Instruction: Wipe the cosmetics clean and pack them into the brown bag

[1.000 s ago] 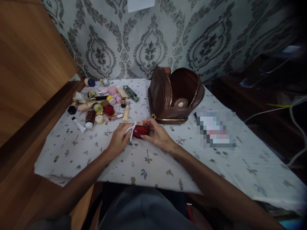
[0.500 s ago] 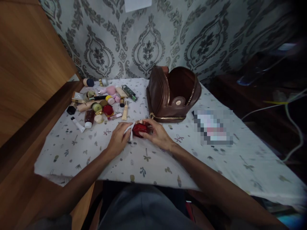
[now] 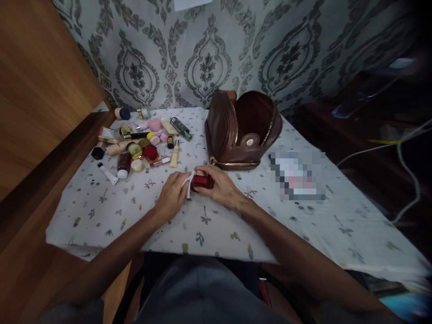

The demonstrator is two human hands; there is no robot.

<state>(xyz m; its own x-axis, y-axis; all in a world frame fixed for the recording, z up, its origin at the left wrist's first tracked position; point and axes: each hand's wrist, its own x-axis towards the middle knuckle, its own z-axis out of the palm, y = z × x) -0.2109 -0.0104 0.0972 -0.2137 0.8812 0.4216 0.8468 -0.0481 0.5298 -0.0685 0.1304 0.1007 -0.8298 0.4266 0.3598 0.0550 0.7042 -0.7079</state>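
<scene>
My right hand [image 3: 221, 186] is closed around a red glass bottle [image 3: 201, 181], which looks like a perfume bottle lying on its side. In my left hand [image 3: 173, 194] there is a white wipe or cloth [image 3: 189, 186], pressed against the left end of the bottle. Both hands are just above the front middle of the table, fingers curled. Behind them stands a brown leather bag [image 3: 222, 130], unzipped and gaping at the top. Part of the bottle is hidden by my right fingers.
On the left lies a cluster of cosmetics, among them a dark red bottle [image 3: 124, 163], a green tube [image 3: 180, 128] and a white tube [image 3: 107, 173]. A blurred-out flat object [image 3: 297, 175] rests at right. A wooden panel [image 3: 43, 67] borders the left side; a white cable [image 3: 418, 180] hangs at right.
The red bottle has been turned in my right hand, showing another side. The wipe has shifted slightly right along with my left hand. The view has drifted a little.
</scene>
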